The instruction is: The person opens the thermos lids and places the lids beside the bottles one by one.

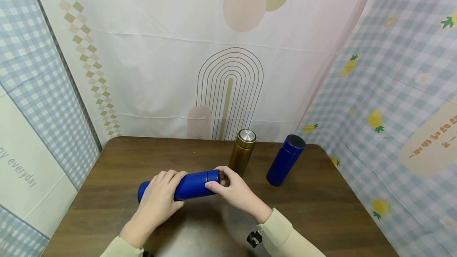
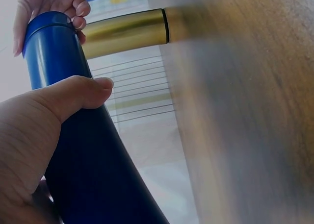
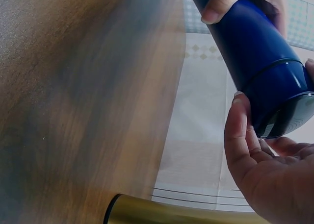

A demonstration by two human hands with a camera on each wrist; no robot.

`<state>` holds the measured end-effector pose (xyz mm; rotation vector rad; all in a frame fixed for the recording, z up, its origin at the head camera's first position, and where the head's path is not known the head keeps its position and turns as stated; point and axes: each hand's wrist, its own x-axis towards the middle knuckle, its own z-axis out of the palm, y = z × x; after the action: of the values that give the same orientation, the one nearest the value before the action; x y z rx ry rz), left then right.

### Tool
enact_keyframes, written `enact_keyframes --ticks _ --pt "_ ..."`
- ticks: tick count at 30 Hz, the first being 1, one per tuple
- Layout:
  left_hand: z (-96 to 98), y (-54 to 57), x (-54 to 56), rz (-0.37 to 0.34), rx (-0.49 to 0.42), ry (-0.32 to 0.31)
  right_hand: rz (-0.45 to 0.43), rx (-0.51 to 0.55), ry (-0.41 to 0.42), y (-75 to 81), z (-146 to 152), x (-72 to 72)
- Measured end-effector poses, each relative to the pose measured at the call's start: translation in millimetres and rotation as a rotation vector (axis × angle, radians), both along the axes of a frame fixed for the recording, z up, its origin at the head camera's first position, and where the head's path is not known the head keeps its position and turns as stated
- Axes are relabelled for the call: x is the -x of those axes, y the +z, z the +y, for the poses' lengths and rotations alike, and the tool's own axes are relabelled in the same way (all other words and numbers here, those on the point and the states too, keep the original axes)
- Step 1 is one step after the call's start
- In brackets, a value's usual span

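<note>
A blue vacuum flask (image 1: 195,186) is held nearly level above the table, its capped end to the right. My left hand (image 1: 158,196) grips its body, with the thumb across the side in the left wrist view. At the other end, my right hand (image 1: 236,190) holds the cap (image 3: 282,87) between thumb and fingers. The cap's dark glossy top faces the right palm. Just behind the right hand, a gold flask (image 1: 242,154) with a silver-topped lid stands upright. A second blue flask (image 1: 284,162) with a dark top stands farther right.
The brown wooden table (image 1: 314,213) reaches back to a white patterned cloth (image 1: 157,74). Blue-checked cloths hang on both sides, the right one (image 1: 360,102) printed with pineapples.
</note>
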<state>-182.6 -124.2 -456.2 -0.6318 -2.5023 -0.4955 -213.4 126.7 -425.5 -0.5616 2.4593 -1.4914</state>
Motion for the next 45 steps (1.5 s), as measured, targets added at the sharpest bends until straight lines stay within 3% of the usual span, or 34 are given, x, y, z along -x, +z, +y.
enact_keyframes --ticks 7,12,16,27,34,45 --pt "-2.4 -0.1 2.3 -0.003 -0.005 -0.009 0.1 -0.059 0.068 0.8 2.5 -1.0" --pt "-3.8 -3.2 2.1 -0.059 -0.018 -0.004 0.238 -0.133 0.142 3.7 3.0 -3.6" --pt "-4.6 -7.1 1.3 -0.099 -0.036 0.006 0.275 -0.136 0.169 4.5 1.6 -3.6" --pt "-2.8 -7.6 -3.3 -0.135 -0.043 0.028 0.194 -0.048 0.009 1.1 0.9 -1.2" --pt "-2.5 -8.9 -4.4 -0.125 -0.049 0.029 0.16 -0.109 -0.098 -0.8 0.4 -0.8" --pt "-2.2 -9.6 -5.2 -0.116 -0.042 0.028 0.106 -0.188 -0.105 -1.1 -0.6 -4.7"
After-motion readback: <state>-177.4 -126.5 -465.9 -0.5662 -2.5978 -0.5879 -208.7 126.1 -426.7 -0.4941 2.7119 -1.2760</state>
